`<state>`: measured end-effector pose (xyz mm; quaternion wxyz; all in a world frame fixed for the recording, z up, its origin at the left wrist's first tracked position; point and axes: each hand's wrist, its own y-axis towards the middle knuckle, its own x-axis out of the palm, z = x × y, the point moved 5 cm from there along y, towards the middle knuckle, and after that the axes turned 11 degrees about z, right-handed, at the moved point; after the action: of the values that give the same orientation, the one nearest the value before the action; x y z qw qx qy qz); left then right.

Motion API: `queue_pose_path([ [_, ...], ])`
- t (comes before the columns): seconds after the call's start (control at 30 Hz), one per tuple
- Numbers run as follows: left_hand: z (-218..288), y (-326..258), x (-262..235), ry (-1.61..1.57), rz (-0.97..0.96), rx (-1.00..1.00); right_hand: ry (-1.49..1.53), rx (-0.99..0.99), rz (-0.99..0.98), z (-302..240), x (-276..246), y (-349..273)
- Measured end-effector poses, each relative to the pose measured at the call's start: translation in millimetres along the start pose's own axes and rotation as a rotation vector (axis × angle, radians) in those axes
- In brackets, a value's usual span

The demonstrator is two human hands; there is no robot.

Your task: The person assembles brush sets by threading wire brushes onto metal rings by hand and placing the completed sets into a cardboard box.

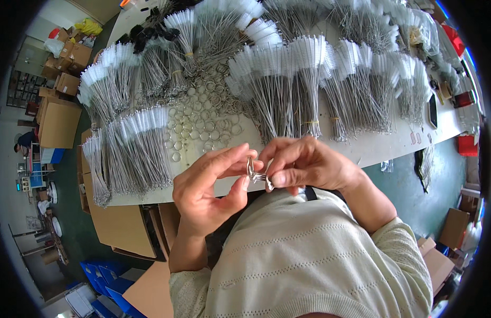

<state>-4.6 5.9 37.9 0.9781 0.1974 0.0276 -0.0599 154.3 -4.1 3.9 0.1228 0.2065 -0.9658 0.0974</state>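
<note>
Left hand (211,188): raised before the chest, thumb and forefinger pinching a metal ring (250,166) from the left side.

Right hand (303,164): fingers curled and pressed together, pinching the looped ends of a few thin wire brushes (262,177) just beside the ring. Ring and brush ends touch between the two hands, above the near edge of the tabletop (372,146).

White tabletop: carries many bundles of wire brushes (288,90) with white bristle tips, fanned out in rows; several are bound with yellow bands. One bundle group (136,148) lies at the near left corner. A few black-tipped brushes (152,32) lie at the far left end.

Loose metal rings (203,124): a scattered heap in the middle of the tabletop, between the brush bundles.

Packages:
- Brown cardboard boxes (60,124), rectangular, stacked on the floor to the left of the tabletop; smaller ones beyond them, one topped with a yellow bag (89,25).
- Flat brown cartons (121,225) under the near left corner.
- Blue crates (105,275), lower left.
- Red boxes (467,144) at the right edge.
- Brown cartons (452,228), lower right on the green floor.

Printing on the packages is too small to tell.
</note>
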Motion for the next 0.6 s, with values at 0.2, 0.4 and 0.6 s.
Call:
queue_pose_path([
  [0.2,37.1,4.5,1.3,0.301,0.068,0.464,0.206,-0.057,0.209,-39.6,12.5,-1.3],
  [0.4,44.0,8.8,0.3,0.330,0.069,0.492,0.203,-0.089,0.254,-43.8,17.1,5.3],
  [0.6,48.6,16.4,0.1,0.347,-0.007,0.466,0.135,-0.136,0.191,-43.8,13.2,5.1],
])
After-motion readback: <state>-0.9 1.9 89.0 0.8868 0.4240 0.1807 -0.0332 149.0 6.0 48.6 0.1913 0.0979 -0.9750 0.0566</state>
